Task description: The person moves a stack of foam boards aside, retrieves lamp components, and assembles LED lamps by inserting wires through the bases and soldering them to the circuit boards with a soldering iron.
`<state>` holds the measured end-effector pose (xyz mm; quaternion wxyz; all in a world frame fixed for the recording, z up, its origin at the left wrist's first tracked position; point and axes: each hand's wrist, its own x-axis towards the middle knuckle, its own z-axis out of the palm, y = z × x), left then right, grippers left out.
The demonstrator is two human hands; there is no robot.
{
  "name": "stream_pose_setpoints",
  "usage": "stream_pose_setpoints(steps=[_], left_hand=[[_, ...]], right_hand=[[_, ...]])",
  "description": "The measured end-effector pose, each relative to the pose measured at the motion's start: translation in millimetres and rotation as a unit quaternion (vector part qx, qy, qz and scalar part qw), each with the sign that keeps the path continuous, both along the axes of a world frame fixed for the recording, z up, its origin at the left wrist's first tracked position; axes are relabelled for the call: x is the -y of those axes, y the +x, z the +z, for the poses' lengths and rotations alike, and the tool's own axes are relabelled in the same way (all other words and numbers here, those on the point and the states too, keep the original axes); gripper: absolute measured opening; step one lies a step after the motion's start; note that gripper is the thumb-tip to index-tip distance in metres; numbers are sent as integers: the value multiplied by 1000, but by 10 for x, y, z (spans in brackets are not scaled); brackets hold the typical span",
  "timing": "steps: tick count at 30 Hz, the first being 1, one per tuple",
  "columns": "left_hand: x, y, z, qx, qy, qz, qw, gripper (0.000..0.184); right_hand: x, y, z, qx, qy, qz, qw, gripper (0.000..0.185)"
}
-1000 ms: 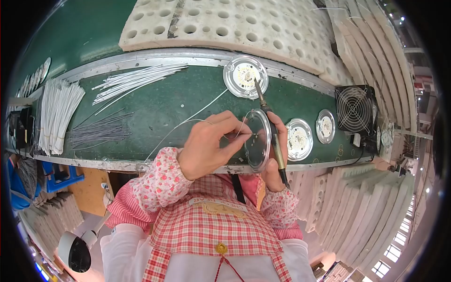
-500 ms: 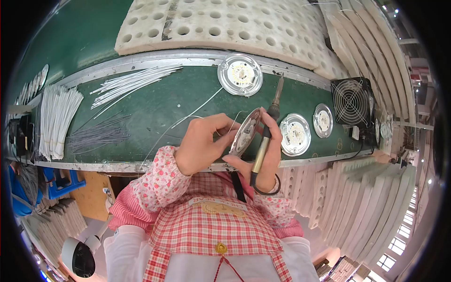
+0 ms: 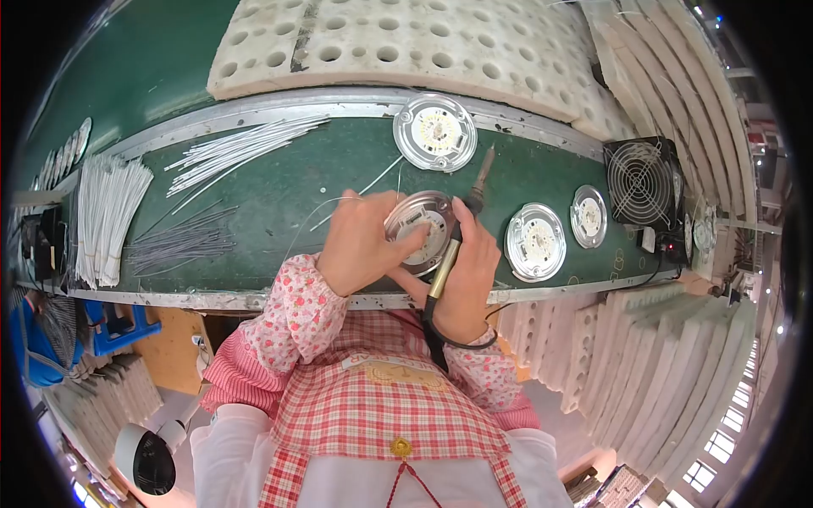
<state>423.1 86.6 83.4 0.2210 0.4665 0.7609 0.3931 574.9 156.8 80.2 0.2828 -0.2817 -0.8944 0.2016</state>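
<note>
A round silver LED light disc (image 3: 417, 261) is held between my two hands above the green bench, its component side turned up toward me. My left hand (image 3: 360, 241) is closed at the disc's left side, with a finger or thumb over its face. A thin wire (image 3: 306, 222) curves out from this hand to the left. My right hand (image 3: 467, 279) is wrapped round a soldering iron (image 3: 445, 269) and also supports the disc's right edge. The iron's tip points up and away, clear of the disc. Fingers hide part of the disc.
Other LED discs (image 3: 435, 133) (image 3: 536, 242) (image 3: 589, 217) lie on the bench. White wires (image 3: 241, 152) and grey wires (image 3: 182, 241) lie left, beside an upright white bundle (image 3: 110, 220). A fan (image 3: 639, 182) stands right; a foam board with holes (image 3: 381, 51) lies behind.
The disc has tilted from nearly edge-on to face me and moved slightly left. My right hand and the iron have shifted left and nearer, while my left hand moved slightly upward.
</note>
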Motion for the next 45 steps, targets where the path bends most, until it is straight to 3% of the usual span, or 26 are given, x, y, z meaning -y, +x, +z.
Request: stream_pose_setpoints(steps=[1,4,6,7,9,12,16,22,28,33,37,39,42,45], left_hand=[[-8,-16,0,-66,-5,-15,998,36],[-17,-82,8,-238,16,99,966,33],[91,-138,25,-251,34,69,965,22],[160,-161,40,-251,57,48,965,18],[265,-161,65,-230,88,-1,969,14],[338,-121,69,-185,103,-64,975,13],[314,-54,10,-183,97,-88,974,14],[280,-51,-37,-209,73,-103,970,18],[211,-33,-39,-237,60,-112,963,21],[161,-28,-23,-266,52,-113,956,24],[161,-56,-8,-270,36,-120,955,10],[192,-55,-83,-262,58,-79,960,18],[302,-120,-142,-311,90,-119,939,41],[338,-80,-144,-357,83,-122,922,47]], right_hand=[[-37,15,14,11,3,9,1000,94],[-171,54,27,29,15,31,999,85],[-276,150,-16,21,19,39,999,76],[-355,247,-35,-9,24,48,998,60],[-449,374,83,-85,-59,87,991,27],[-450,530,288,-71,-337,67,936,18],[-542,538,223,-48,-268,159,949,18],[-537,471,209,-54,-260,174,948,18],[-494,430,346,-39,-416,92,904,20],[-543,435,313,-21,-381,125,916,22],[-559,486,247,-35,-426,104,898,23],[-550,512,177,-52,-433,101,894,24],[-513,552,136,-60,-444,87,890,24],[-453,555,150,-78,-444,70,890,25]])
